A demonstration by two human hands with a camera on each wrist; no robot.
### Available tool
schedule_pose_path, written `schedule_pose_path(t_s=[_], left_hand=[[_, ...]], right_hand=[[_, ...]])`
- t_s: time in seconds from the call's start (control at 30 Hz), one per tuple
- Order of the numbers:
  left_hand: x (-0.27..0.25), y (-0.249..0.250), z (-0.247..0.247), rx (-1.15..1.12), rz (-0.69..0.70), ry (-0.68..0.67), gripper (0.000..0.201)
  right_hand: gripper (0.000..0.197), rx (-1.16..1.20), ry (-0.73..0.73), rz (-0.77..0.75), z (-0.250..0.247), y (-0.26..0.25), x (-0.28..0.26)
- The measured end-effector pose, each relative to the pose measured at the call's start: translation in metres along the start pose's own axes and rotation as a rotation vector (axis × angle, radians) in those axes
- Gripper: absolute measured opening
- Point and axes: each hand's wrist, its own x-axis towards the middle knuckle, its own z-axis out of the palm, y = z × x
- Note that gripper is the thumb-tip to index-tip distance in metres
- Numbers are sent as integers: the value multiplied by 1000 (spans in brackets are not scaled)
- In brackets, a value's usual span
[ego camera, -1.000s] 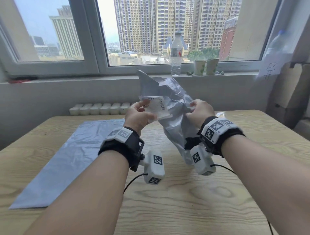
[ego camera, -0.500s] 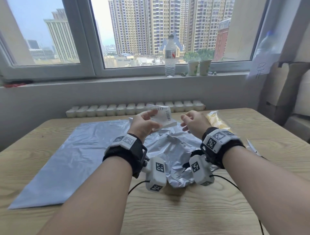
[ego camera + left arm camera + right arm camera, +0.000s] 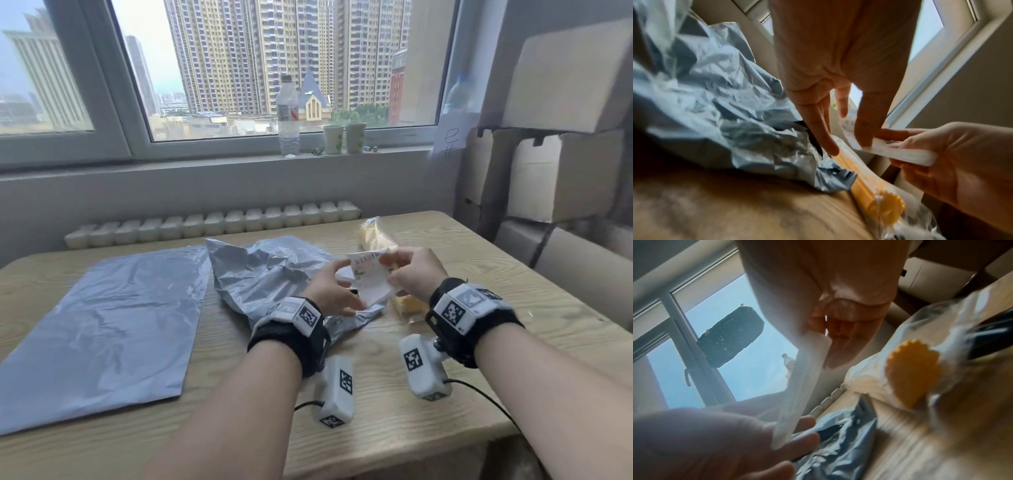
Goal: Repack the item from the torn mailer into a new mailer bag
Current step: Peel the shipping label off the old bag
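White printed paper label (image 3: 368,279) is pinched in the curled fingers of the right hand (image 3: 412,274), while the left hand (image 3: 330,291) touches its other edge with straight fingers. Below them, the yellow ridged item in clear plastic wrap (image 3: 375,236) lies on the wooden surface (image 3: 479,274) just beside the crumpled torn grey mailer (image 3: 267,270). A flat new grey mailer bag (image 3: 102,315) lies further left.

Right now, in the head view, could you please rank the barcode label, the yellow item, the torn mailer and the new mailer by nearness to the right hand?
1. barcode label: held in the right hand.
2. yellow item: in clear wrap, just beneath it.
3. torn mailer: crumpled, to its left.
4. new mailer: flat, far left.
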Motion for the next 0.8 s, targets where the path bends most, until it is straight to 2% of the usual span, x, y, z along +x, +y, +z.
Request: schedule_pose_path(t_s=[0.07,0.17,0.23,0.3,0.37,0.47,0.53,0.6,0.67,0.73,0.8], left_hand=[[2,0,9,-36,24,-4,75],[9,5,16,-108,44,15,41],[13,0,16,-59,15,99,24],[17,-11,12,350,33,184,17],[17,-20,6,782,50,122,21],[12,-20,-4,1083,73,43,38],[11,-19,-13,1091,91,90,37],[12,-22,-19,1007,118,169,34],[12,-23,-21,920,171,228,21],[12,-22,-18,866,183,173,17],[14,-24,-14,883,149,74,29]], right_hand=[[46,17,36,-4,-13,7,-1],[44,25,8,0,-21,11,-2],[37,8,-50,42,-19,14,-2],[30,10,-174,102,-17,16,-6],[28,-18,-255,110,-15,17,-11],[30,-98,-326,85,-8,19,-14],[33,-166,-354,94,1,21,-15],[35,-245,-374,98,10,24,-15],[38,-310,-385,93,17,23,-15],[43,-371,-392,85,22,22,-14],[49,-406,-402,81,23,22,-13]])
